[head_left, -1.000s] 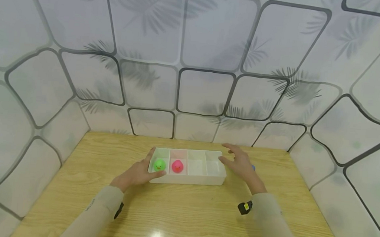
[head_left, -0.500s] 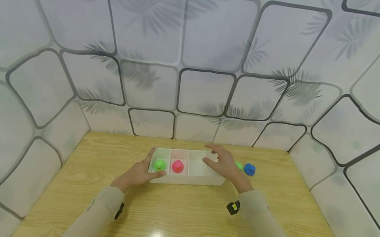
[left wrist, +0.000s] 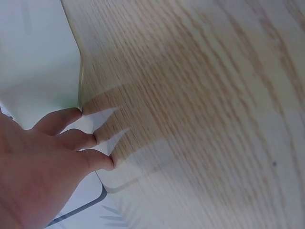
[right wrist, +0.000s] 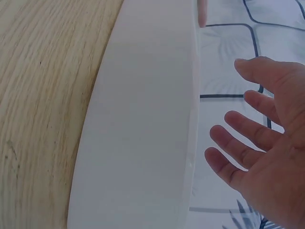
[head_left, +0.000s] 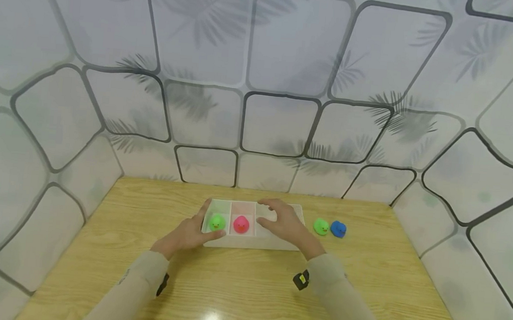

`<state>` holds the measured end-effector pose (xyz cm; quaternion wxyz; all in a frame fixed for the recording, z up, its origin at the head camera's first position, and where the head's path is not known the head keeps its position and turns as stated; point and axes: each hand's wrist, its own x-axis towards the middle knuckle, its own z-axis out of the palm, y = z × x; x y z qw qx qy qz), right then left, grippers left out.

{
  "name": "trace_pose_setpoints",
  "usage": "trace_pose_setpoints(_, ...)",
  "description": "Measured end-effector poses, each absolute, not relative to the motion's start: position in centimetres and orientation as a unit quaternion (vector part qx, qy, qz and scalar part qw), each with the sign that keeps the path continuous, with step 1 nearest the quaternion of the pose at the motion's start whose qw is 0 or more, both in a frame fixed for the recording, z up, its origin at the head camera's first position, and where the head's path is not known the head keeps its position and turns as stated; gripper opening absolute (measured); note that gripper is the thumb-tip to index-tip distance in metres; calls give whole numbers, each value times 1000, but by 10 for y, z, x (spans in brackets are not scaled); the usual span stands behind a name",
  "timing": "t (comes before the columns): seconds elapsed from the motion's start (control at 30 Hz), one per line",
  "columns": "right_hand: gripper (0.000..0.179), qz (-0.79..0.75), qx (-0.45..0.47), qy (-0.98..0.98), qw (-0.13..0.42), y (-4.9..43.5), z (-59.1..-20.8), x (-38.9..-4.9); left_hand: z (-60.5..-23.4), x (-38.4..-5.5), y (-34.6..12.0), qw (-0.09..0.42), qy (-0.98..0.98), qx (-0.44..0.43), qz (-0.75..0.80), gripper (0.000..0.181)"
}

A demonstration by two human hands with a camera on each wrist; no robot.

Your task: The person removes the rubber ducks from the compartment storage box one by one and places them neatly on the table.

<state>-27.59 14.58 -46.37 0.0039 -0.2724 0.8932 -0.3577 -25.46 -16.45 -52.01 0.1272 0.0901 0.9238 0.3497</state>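
Observation:
A white box (head_left: 250, 242) with a row of compartments lies lengthwise on the table. Its leftmost compartment holds a green rubber duck (head_left: 217, 222), and the one beside it a pink rubber duck (head_left: 241, 224). My left hand (head_left: 183, 234) grips the box's left end, thumb over the front rim and fingers round the far side. In the left wrist view, fingertips of that hand (left wrist: 52, 157) reach down at the tabletop. Over the right compartments hovers my right hand (head_left: 284, 223), fingers spread and holding nothing. The right wrist view has this hand (right wrist: 267, 133) beside the box wall (right wrist: 138, 119).
On the wooden table (head_left: 246, 290), right of the box, a second green rubber duck (head_left: 321, 227) stands close to a blue rubber duck (head_left: 338, 229). A patterned wall (head_left: 277, 126) rises behind the table and on both sides.
My right hand has moved left from the box's right end to over its right compartments, uncovering the green and blue ducks on the table. My left hand keeps its place.

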Motion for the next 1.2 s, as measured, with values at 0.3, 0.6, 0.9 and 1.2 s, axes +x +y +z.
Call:
trace_pose_setpoints(0.3,49,-360,-259,895,40,131,-471,-277,-521,-258,-166,119,919,98,362,115)
trace_pose_setpoints(0.6,48,-343,-266,898,67,117,-480,-284,-519,-259,-168,120,910,93,386,116)
trace_pose_setpoints(0.9,46,-338,-262,899,93,108,-487,-284,-521,-260,-166,125,906,85,394,115)
trace_pose_setpoints(1.2,40,-309,-268,908,87,102,-494,-288,-520,-260,-166,125,907,83,393,114)
